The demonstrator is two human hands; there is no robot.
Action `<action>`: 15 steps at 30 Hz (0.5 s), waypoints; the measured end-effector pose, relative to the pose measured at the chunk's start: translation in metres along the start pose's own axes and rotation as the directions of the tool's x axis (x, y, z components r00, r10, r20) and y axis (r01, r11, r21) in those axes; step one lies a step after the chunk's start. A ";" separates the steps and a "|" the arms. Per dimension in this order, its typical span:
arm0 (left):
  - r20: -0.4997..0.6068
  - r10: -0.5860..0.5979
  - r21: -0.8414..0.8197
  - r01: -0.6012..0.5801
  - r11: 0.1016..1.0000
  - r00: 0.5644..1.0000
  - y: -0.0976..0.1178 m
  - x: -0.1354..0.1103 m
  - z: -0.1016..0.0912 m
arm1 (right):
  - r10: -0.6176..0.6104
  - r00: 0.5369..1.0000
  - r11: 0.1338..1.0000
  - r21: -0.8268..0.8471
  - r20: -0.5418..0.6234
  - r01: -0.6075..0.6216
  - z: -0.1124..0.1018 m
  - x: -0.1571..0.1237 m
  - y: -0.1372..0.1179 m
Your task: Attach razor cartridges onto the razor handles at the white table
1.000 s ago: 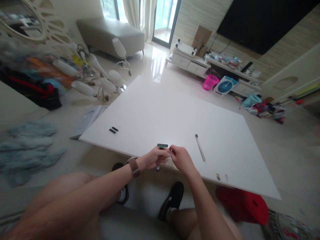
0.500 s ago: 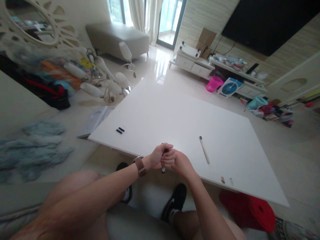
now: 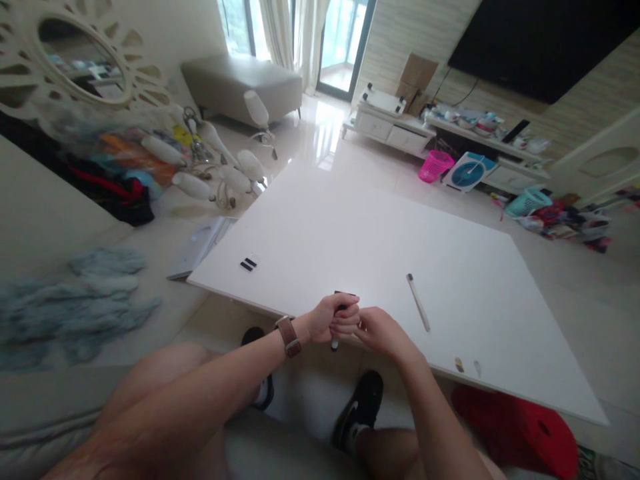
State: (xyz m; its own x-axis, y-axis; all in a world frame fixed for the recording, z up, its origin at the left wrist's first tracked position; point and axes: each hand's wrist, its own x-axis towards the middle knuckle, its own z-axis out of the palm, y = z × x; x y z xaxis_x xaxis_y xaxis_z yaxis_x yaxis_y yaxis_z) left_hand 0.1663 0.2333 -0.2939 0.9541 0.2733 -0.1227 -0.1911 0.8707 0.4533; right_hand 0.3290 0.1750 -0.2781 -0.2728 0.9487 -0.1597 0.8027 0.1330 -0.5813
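My left hand point(image 3: 325, 321), with a brown-strapped watch at its wrist, is closed round a slim dark stick point(image 3: 334, 345) with a whitish lower end. A dark bar shows above the fist, and the grip hides the middle. My right hand point(image 3: 377, 327) presses its bent fingers against the left fingers; what they pinch is hidden. Both hands are over the near edge of a white table point(image 3: 350, 233). Right of them lies a thin pale stick with a dark tip point(image 3: 419, 303). Two black strips point(image 3: 249, 263) on a clear backing lie to the left.
Two small items, one brownish point(image 3: 459, 365) and one clear point(image 3: 477, 368), lie near the table's front edge. A red stool-like object point(image 3: 535, 430) stands below that edge. A chandelier point(image 3: 220, 167) and grey-blue cloth point(image 3: 90, 307) are on the floor at left.
The whole view has shifted, so the table and hands appear slightly further right and lower. The right fingers have slid a little away from the left fist, and the dark bar on top shows more.
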 end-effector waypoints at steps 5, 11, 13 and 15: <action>-0.092 0.017 0.139 -0.004 0.990 0.996 -0.003 -0.001 0.003 | 0.003 1.000 0.996 -0.086 -0.005 -0.004 0.007 -0.003 -0.002; -0.194 0.056 0.291 0.003 0.957 0.979 -0.004 -0.002 0.006 | 0.042 0.970 0.994 -0.091 -0.238 -0.065 -0.001 0.000 -0.003; -0.261 0.103 0.382 0.004 0.924 0.960 -0.004 0.000 0.006 | 0.049 0.944 0.998 -0.021 -0.325 -0.059 -0.002 0.001 -0.002; -0.346 0.188 0.542 0.032 0.840 0.919 -0.003 0.003 0.003 | 0.055 0.913 0.998 0.056 -0.405 -0.035 -0.001 0.001 -0.003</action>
State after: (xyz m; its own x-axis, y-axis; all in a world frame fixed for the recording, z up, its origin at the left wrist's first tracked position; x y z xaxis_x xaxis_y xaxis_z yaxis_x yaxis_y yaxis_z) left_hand 0.1705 0.2303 -0.2928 0.7613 0.5564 -0.3330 -0.0049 0.5185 0.8551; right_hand 0.3270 0.1763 -0.2760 0.0095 0.9893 0.1456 0.7807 0.0837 -0.6193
